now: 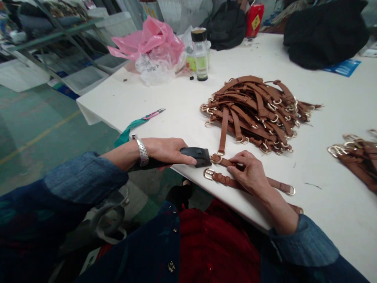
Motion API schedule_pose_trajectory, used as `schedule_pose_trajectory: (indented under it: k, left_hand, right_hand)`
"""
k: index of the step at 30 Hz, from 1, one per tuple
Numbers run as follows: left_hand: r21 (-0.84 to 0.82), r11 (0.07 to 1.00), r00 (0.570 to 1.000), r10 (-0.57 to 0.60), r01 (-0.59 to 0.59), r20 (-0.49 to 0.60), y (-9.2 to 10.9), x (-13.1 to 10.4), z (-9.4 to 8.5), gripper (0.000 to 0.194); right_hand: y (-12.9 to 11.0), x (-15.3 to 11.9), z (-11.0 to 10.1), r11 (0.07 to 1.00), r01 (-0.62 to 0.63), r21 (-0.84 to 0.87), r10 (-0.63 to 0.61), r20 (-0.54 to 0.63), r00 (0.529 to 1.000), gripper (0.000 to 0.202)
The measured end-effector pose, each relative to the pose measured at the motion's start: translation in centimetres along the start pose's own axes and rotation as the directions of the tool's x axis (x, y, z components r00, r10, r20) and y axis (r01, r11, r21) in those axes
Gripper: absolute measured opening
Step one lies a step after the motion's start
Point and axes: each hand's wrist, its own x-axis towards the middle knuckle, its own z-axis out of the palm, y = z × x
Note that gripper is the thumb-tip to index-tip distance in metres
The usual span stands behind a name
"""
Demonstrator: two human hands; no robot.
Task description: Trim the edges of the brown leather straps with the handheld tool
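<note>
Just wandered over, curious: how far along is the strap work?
In hand: a brown strap, pinched by the right hand, its metal end at the black tool in the left hand. The smaller bunch may be done and the big pile left, or the reverse; nothing visible settles it.

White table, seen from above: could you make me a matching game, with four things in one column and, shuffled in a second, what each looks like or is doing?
Things
1. Left hand
2. Right hand
3. Snips
4. Bottle

Descriptions
A. Clear, with a dark cap
B. Fingers on a brown strap
C. Closed around a black tool
D. Pink, with pointed metal tips

Right pairs: 1-C, 2-B, 3-D, 4-A
</note>
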Motion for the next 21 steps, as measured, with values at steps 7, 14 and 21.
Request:
schedule_pose_trajectory:
  k: [7,14,21]
  left_hand:
    - [-0.038,0.997,0.988,0.058,-0.064,-0.144,1.9,-3.5,0.8,0.053]
    - [-0.083,0.989,0.989,0.11,-0.119,-0.103,1.8,-2.9,2.2,0.051]
    - [-0.157,0.984,0.991,0.061,-0.08,-0.121,-1.1,-3.6,3.1,0.054]
  right_hand:
    - [-0.3,0.0,0.5,0.999,0.009,-0.041,-0.009,0.012,1.0,0.022]
    - [-1.0,-0.1,0.4,0.985,0.155,-0.081,-0.15,0.066,0.986,0.017]
    - [-1.7,0.6,0.3,0.896,0.263,-0.357,-0.195,0.214,0.957,0.032]
